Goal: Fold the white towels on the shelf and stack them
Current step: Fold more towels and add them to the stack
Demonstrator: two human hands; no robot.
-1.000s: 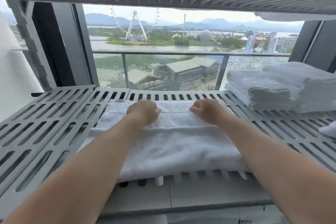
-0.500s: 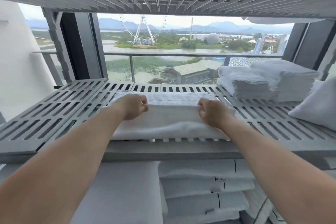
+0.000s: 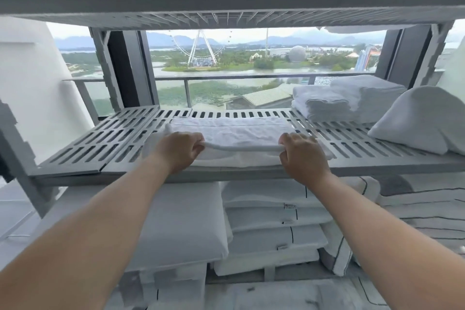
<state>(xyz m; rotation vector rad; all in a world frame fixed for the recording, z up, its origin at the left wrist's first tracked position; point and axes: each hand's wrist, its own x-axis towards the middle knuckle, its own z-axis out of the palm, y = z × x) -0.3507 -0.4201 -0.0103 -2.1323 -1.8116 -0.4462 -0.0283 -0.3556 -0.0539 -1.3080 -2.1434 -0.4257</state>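
Note:
A white towel (image 3: 234, 133) lies partly folded on the grey slatted shelf (image 3: 100, 138), near its front edge. My left hand (image 3: 180, 150) pinches the towel's upper layer at its left front corner. My right hand (image 3: 300, 153) grips the same layer at the right front corner. That layer is lifted slightly above the part of the towel beneath it. At the shelf's back right stand two stacks of folded white towels (image 3: 347, 100), apart from my hands.
A white pillow (image 3: 417, 118) leans at the shelf's right end. Below the shelf lie stacked white pillows (image 3: 271, 219) and bedding with dark piping. Another slatted shelf (image 3: 226, 10) hangs close overhead, loaded with white linen. Behind is a window with a railing.
My view has dropped and pulled back, bringing the lower shelf into sight. Both hands have drawn the towel's far edge toward the front of the shelf, folding it over itself.

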